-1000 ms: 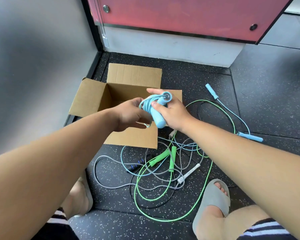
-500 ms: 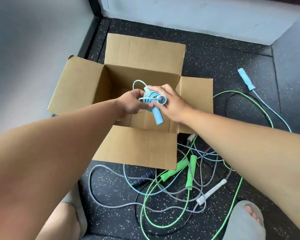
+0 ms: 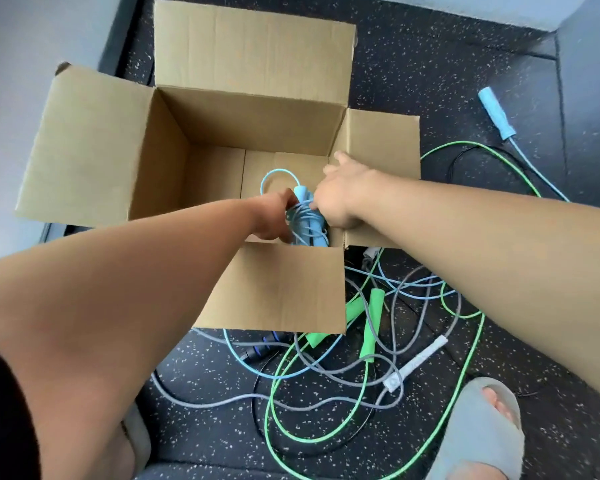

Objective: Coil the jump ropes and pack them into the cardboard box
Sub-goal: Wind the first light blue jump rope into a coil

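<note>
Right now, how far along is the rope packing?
Done: one coiled blue rope is wound up. In hand: left hand and right hand hold it low inside the cardboard box. Remaining: green rope, grey rope, black rope and second blue rope lie tangled on the floor.

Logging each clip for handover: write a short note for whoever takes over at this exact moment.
Left hand and right hand both hold the coiled blue rope low inside the cardboard box.
Done: one rope coiled, not yet released.
Left: release it, then untangle, coil and pack the green rope, grey rope, black rope and second blue rope on the floor beside the box.
</note>
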